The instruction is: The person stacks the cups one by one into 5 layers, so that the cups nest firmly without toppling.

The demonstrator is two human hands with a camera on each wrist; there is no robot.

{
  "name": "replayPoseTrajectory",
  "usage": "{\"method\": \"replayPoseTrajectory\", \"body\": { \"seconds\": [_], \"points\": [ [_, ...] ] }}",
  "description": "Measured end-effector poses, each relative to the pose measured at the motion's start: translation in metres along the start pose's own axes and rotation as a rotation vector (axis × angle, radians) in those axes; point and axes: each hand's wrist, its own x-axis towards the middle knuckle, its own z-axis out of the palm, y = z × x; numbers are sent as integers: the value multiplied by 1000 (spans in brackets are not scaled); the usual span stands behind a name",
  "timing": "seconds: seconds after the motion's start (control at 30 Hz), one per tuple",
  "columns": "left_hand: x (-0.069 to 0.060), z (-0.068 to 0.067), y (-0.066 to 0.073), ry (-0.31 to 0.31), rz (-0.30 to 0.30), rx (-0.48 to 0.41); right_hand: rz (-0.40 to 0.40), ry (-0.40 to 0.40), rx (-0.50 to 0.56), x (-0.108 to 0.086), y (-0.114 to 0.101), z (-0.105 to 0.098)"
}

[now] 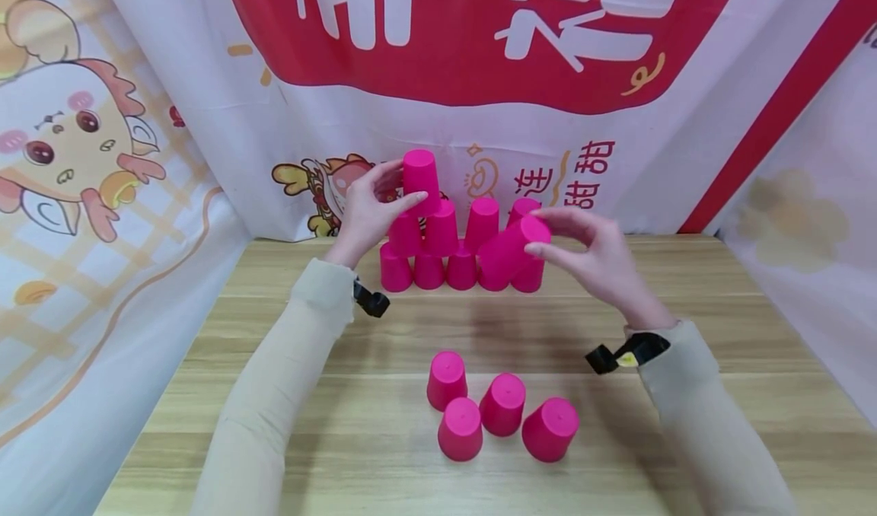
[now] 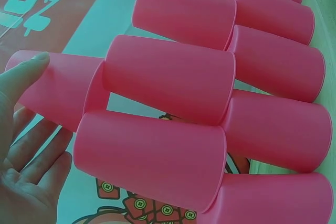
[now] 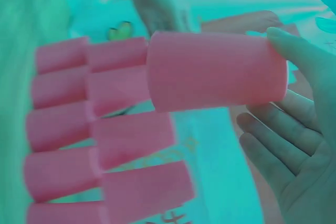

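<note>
Upside-down pink cups stand in a stacked wall at the back of the table, with a bottom row (image 1: 428, 272) and a second row (image 1: 483, 225) above it. My left hand (image 1: 370, 204) grips a pink cup (image 1: 420, 177) between thumb and fingers, where it sits over the two leftmost second-row cups. In the left wrist view that cup's rim (image 2: 95, 95) meets those cups' bases. My right hand (image 1: 599, 261) pinches another pink cup (image 1: 510, 250) near its base. This cup is tilted, held in front of the wall's right side and hiding part of it.
Several more upside-down pink cups (image 1: 505, 404) stand on the wooden table (image 1: 342, 440), nearer the front. A printed white and red cloth (image 1: 425, 67) hangs right behind the wall of cups. Cloth also hangs along the left (image 1: 164, 151) and right sides.
</note>
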Motion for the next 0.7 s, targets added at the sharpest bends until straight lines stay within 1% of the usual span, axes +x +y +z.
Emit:
{"method": "replayPoseTrajectory", "body": {
  "seconds": [0.2,0.3,0.4,0.47,0.53,0.63,0.7],
  "points": [
    [-6,-5,1,22,6,-14,-13,93,18,26,-10,-16],
    [-11,-11,1,41,30,-19,-11,121,27,38,-13,-21],
    [-20,-17,5,68,63,-24,4,135,33,49,-14,-25],
    [-28,-21,9,93,80,-31,23,146,31,55,-16,-26],
    [-39,-24,16,115,90,-31,47,151,23,61,-17,-27],
    [-61,-26,28,122,99,-25,77,150,-12,70,-18,-27],
    [-76,-27,32,114,107,-17,93,140,-37,75,-18,-27]
  ]
}}
